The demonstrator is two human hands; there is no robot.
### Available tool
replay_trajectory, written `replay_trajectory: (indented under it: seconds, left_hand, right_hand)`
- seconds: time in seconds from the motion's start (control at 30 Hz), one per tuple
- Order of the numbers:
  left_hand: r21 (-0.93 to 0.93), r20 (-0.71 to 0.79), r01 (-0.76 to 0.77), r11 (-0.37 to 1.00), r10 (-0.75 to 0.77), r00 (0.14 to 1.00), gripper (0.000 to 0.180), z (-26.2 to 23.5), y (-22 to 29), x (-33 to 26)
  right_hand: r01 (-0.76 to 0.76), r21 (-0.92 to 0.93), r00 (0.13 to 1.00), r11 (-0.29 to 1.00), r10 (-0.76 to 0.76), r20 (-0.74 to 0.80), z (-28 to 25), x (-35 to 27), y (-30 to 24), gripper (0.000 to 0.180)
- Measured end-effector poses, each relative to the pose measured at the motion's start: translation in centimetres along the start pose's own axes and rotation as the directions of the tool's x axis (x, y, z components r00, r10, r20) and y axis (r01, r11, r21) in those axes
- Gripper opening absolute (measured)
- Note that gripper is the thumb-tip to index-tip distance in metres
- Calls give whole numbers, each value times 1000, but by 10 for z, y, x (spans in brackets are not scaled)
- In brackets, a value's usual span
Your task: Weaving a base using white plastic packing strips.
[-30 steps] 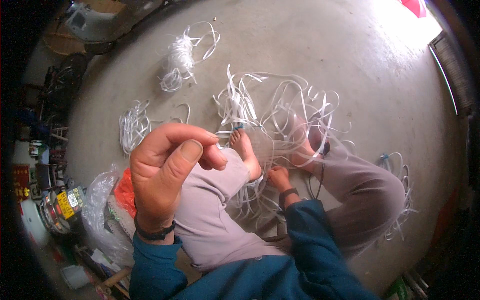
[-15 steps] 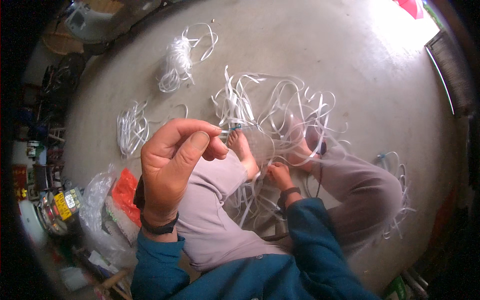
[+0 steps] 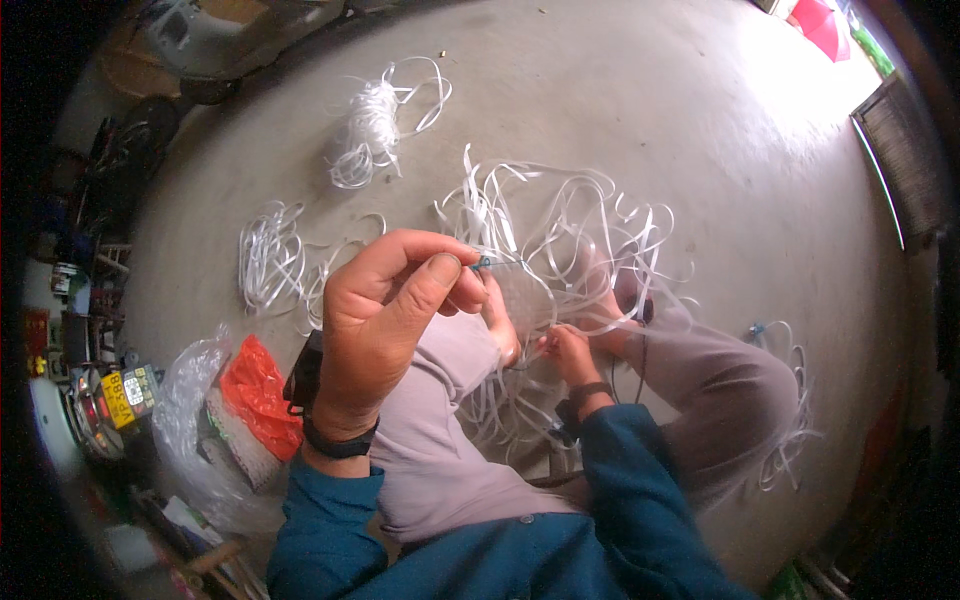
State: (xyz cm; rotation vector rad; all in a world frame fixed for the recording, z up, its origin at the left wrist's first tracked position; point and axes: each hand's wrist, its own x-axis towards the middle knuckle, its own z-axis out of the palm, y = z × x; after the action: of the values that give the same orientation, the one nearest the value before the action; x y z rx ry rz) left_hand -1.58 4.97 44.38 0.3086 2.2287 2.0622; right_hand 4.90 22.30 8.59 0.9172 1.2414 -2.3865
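My left hand (image 3: 385, 315) is raised at the centre. Its thumb and forefinger are pinched on a small blue-green looped piece (image 3: 482, 263), with a thin dark line reaching out to its right. What exactly this piece is, I cannot make out. Lower and to the right, my right hand (image 3: 568, 352) is closed around a white plastic strap (image 3: 550, 300) that curves up from its fingers. A loose tangle of white straps (image 3: 490, 205) spreads over the floor around my bare feet, and more lie under my legs.
Two white strap bundles (image 3: 370, 130) (image 3: 270, 262) lie on the grey floor (image 3: 660, 90) ahead and at left. Beside my left knee are a clear plastic bag (image 3: 190, 400) and a red bag (image 3: 258, 385). Another small bundle (image 3: 790, 440) lies beyond my right knee.
My left hand has moved to the right, with the blue-green piece still at its fingertips. My right hand has shifted slightly to the right and stays closed. The whole view has tilted a little.
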Motion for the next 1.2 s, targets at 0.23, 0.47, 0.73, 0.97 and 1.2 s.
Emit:
replay_trajectory:
  seconds: [0.23, 0.47, 0.73, 0.97, 1.2]
  left_hand:
    - [-4, 37, -15, 1000, 16, 999, 17, 0, 3, 0]
    - [-17, 60, -13, 1000, 14, 998, 17, 1, 2, -1]
    - [9, 45, -26, 1000, 25, 999, 18, -3, 1, -4]
    - [0, 93, -37, 999, 37, 995, 15, -6, -2, -1]
    - [-46, 109, -34, 998, 39, 993, 14, -5, -3, -3]
  right_hand:
    - [-13, 53, 1000, 998, 13, 8, 10, -8, -12, 15]
    - [12, -15, 998, 1000, -11, 56, 10, -11, -15, 18]
    - [-16, 6, 998, 1000, 15, 64, 13, -18, -16, 22]
    - [0, 14, 996, 1000, -1, 85, 11, -17, -19, 29]
    - [51, 60, 992, 997, -58, 112, 19, -21, -45, 24]
